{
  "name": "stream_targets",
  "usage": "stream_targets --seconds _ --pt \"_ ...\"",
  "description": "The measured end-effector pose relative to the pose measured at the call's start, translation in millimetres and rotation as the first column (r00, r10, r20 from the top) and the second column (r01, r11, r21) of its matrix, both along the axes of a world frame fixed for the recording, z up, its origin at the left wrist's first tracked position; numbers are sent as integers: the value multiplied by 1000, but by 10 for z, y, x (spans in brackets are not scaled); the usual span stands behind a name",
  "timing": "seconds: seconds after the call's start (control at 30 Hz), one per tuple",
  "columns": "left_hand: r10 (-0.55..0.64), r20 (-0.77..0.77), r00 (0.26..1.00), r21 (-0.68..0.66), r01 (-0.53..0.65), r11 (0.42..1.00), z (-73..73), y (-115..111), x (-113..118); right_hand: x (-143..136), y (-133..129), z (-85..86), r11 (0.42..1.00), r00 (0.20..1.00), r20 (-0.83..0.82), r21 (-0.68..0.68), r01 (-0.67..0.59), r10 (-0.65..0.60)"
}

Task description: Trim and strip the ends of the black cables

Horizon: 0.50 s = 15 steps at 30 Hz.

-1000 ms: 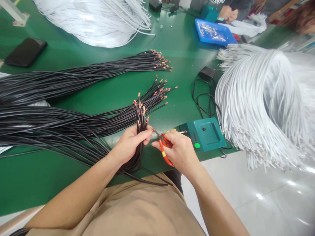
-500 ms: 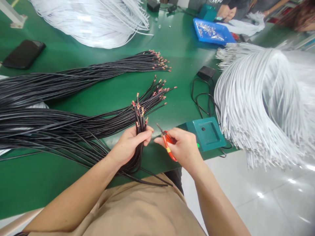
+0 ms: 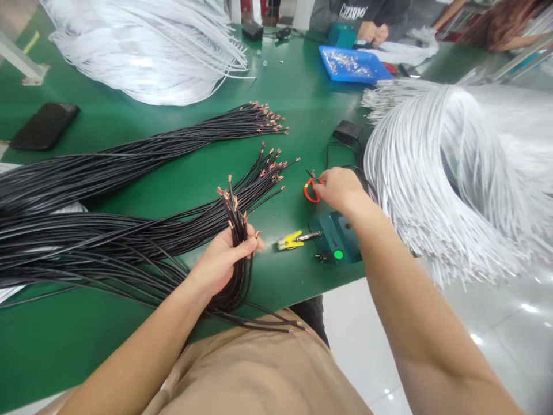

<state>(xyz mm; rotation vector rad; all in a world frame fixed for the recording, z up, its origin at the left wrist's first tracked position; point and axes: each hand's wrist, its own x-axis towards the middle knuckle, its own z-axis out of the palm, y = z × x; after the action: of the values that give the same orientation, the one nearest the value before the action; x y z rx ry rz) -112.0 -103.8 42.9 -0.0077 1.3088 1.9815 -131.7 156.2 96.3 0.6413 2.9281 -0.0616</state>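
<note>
My left hand [image 3: 227, 256] is wrapped round a bunch of black cables [image 3: 237, 222], their stripped ends with red and yellow wires pointing up. Between its thumb and fingertips one cable end [image 3: 258, 234] sticks out to the right. My right hand [image 3: 343, 187] is over the table farther right, its fingers at the handle of small red-handled scissors [image 3: 311, 190]. Whether the scissors rest on the table I cannot tell. Below that hand is a green box device [image 3: 330, 248] with a lit green button, partly hidden by my forearm. A yellow clip [image 3: 291, 239] sits by its metal rod.
More black cables [image 3: 151, 138] lie across the green table [image 3: 129, 340]. White cable bundles [image 3: 151, 52] are at the back and a large white heap [image 3: 415, 173] is at right. A blue tray [image 3: 354, 64] holds small parts. A phone [image 3: 45, 125] lies left. Other people's hands [image 3: 374, 33] show behind.
My right hand has moved up and away to the right with the scissors, uncovering the yellow clip and green button. My left hand still holds the black cables. The view has shifted slightly.
</note>
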Motion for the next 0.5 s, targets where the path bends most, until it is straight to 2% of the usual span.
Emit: stream_targets --seconds 0.07,0.1,0.17,0.23,0.3,0.33,0.37,0.4,0.43,0.5 --pt "11 1 1000 -6 -11 1000 -5 -7 -2 228 -345 110 977 992 -90 -187 -106 91" --pt "15 9 1000 -3 -15 1000 -5 -10 -2 361 -537 134 917 983 -68 -354 -186 173" --pt "13 33 999 12 -13 1000 -2 -18 -8 608 -889 84 722 946 -38 -637 -271 321" --pt "-6 53 999 33 4 999 6 -27 -25 782 -1124 -66 603 945 -88 -751 -271 315" --pt "-39 71 997 47 36 998 14 -38 -54 883 -1205 -220 531 963 -156 -809 -252 219" --pt "-56 80 995 49 52 997 18 -45 -72 919 -1190 -266 475 966 -182 -844 -249 181" --pt "-71 89 994 49 66 997 20 -52 -90 955 -1144 -283 398 966 -197 -883 -248 166" --pt "-80 96 992 44 76 996 21 -60 -108 994 -1075 -271 298 961 -203 -921 -253 187" --pt "-83 102 991 33 80 996 20 -68 -123 1040 -991 -236 177 948 -201 -952 -248 246" --pt "-79 111 991 2 79 997 11 -80 -145 1144 -816 -144 -51 868 -180 -983 -176 462"
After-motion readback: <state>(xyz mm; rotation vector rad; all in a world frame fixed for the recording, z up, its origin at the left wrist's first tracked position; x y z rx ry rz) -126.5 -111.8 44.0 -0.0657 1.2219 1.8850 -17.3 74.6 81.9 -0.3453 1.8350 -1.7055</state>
